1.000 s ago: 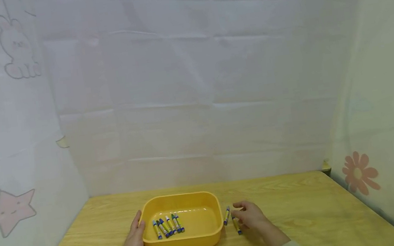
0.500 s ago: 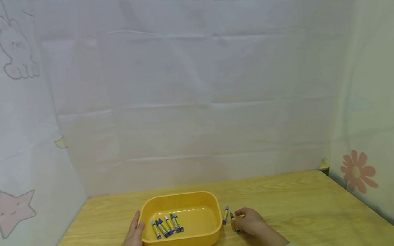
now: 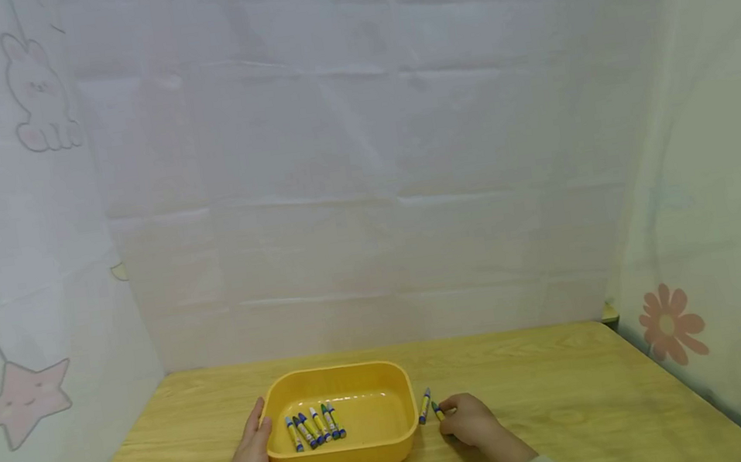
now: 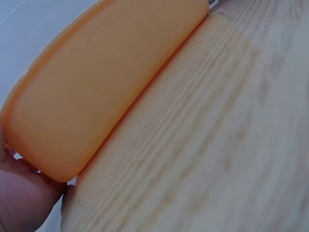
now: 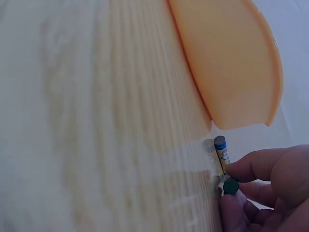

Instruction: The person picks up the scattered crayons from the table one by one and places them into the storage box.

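Observation:
A yellow plastic basin stands on the table, several crayons lying side by side in its left half. My left hand rests against the basin's left side, fingers stretched along the outer wall; the left wrist view has this hand at the basin's corner. To the right of the basin, my right hand pinches a green-tipped crayon between thumb and fingers, close to the tabletop. The right wrist view shows its green end. Another crayon lies between that hand and the basin.
The wooden table spreads out on both sides of the basin. Pale cloth hangs behind it and at the left and right, printed with a rabbit, a star and flowers.
My right hand has come down over the nearer loose crayon and its fingers have closed on it. The left hand and the basin have stayed in place.

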### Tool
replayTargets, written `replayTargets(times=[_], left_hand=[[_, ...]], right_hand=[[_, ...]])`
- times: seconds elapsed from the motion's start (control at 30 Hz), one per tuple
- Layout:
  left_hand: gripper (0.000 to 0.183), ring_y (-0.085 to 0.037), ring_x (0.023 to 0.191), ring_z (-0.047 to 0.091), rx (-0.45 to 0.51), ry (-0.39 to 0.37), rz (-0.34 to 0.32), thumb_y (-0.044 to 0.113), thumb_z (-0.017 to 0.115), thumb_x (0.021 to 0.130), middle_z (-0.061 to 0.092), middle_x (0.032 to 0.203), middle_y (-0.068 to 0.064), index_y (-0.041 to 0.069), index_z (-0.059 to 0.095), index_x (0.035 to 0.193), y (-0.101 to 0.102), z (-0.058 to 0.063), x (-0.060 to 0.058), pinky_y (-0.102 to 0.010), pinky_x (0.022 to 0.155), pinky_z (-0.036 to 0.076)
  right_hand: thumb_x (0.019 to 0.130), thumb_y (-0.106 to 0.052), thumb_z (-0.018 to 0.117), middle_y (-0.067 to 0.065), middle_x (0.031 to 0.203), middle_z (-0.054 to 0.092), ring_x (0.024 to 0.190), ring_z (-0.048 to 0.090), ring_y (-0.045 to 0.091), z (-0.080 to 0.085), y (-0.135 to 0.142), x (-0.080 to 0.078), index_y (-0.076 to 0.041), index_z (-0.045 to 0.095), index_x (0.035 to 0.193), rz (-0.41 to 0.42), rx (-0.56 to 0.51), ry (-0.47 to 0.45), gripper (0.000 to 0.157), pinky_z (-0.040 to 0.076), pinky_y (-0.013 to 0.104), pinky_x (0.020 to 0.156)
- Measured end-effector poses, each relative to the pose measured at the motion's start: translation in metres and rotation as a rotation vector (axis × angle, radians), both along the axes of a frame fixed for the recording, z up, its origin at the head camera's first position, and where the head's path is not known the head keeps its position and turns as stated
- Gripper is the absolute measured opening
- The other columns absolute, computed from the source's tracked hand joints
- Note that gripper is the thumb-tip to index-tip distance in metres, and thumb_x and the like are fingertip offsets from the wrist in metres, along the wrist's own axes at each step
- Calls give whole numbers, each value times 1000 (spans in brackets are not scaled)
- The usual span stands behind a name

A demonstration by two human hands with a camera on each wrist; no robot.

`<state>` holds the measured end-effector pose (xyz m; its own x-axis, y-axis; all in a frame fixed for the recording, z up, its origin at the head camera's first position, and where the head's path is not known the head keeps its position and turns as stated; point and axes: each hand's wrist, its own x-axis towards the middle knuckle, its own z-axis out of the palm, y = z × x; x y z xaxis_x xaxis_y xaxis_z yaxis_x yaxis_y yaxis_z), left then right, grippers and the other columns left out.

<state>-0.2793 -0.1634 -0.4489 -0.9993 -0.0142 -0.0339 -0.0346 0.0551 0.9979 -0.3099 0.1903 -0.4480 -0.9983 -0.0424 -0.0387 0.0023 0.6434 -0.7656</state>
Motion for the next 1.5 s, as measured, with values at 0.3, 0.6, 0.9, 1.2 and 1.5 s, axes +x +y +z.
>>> replayTargets(times=[0.3, 0.6, 0.9, 1.2, 1.5], left_hand=[[62, -46, 149, -11, 3, 3, -1, 36, 24, 109, -12, 163, -20, 13, -6, 158, -1, -1, 0, -63, 121, -2], [62, -46, 149, -12, 14, 23, -1, 34, 24, 109, -12, 163, -21, 11, -5, 158, 0, 0, 1, -62, 121, -2], [62, -47, 148, -11, -6, 23, 10, 34, 25, 109, -11, 163, -21, 10, -4, 158, 0, 0, 1, -63, 120, -2], [63, -47, 149, -8, 1, 32, 22, 37, 26, 108, -7, 163, -23, 10, -2, 158, 5, 0, 3, -62, 121, -1], [63, -47, 149, -8, 22, 21, 21, 37, 27, 108, -7, 163, -22, 12, -3, 158, 8, -1, 1, -63, 121, -1]], right_hand=[[81, -3, 62, 8, 85, 60, 58, 50, 9, 4, 5, -2, 10, 56, 128, -23, -237, -65, 49, 46, 18, 50], [87, -6, 61, 10, 86, 63, 70, 54, 15, 29, 1, -12, 8, 55, 131, -42, -329, -18, 47, 52, 26, 57], [94, -14, 60, 12, 106, 62, 84, 58, 21, 55, -22, -18, 2, 53, 137, 50, -344, -15, 46, 58, 32, 69], [92, -13, 62, 10, 98, 60, 76, 54, 17, 64, -61, -23, 3, 54, 136, 135, -374, -28, 48, 57, 27, 63], [91, -7, 61, 11, 91, 63, 69, 55, 14, 60, -95, -25, 4, 56, 130, 144, -378, -57, 41, 54, 23, 54]])
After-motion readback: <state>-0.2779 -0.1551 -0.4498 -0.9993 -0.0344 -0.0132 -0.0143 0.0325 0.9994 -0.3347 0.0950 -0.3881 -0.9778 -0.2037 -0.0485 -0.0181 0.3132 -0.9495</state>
